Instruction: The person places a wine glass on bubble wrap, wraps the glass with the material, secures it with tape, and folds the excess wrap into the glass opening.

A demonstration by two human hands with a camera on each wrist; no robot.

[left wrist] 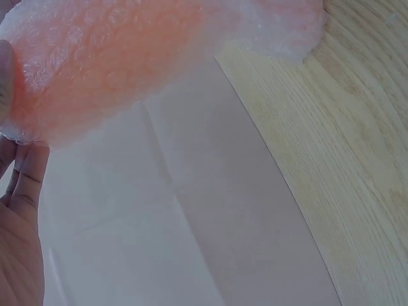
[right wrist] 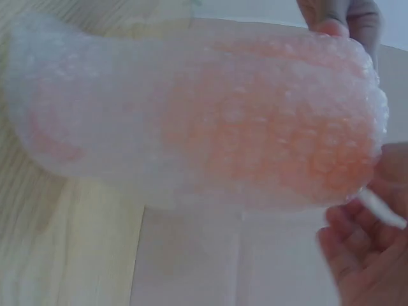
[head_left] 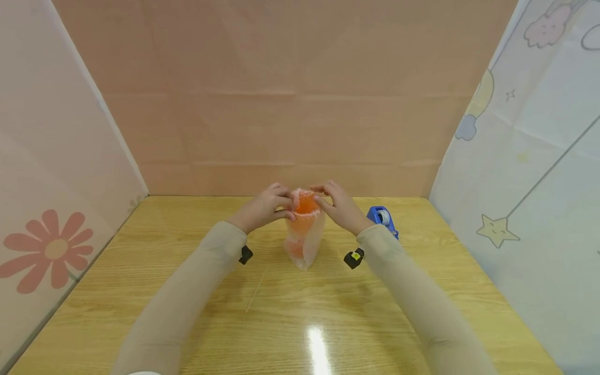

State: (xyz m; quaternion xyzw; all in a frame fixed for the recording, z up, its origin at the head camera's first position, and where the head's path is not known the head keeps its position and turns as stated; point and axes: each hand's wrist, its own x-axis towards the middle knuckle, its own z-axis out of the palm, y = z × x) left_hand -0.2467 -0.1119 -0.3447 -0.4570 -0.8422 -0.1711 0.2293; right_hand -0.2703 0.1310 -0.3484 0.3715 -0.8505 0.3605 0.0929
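An orange vase-shaped vessel [head_left: 307, 203] stands upright on the table, its open mouth facing up. Cloudy bubble wrap [right wrist: 127, 108] surrounds its sides, and the wrap's edge stands around the mouth. My left hand [head_left: 269, 207] pinches that edge on the left side, thumb and fingers at the rim. On the opposite side my right hand [head_left: 341, 208] holds the rim between thumb and fingers. A small white strip [right wrist: 382, 209] shows by the right fingers; what it is I cannot tell. The wrap hides most of the vessel's shape.
A blue tape dispenser [head_left: 384, 221] with a roll in it stands to the right, beyond the right wrist. A thin pale strip [head_left: 257, 291] lies on the wooden table [head_left: 206, 323] at front left. Hanging cloths enclose the back and both sides.
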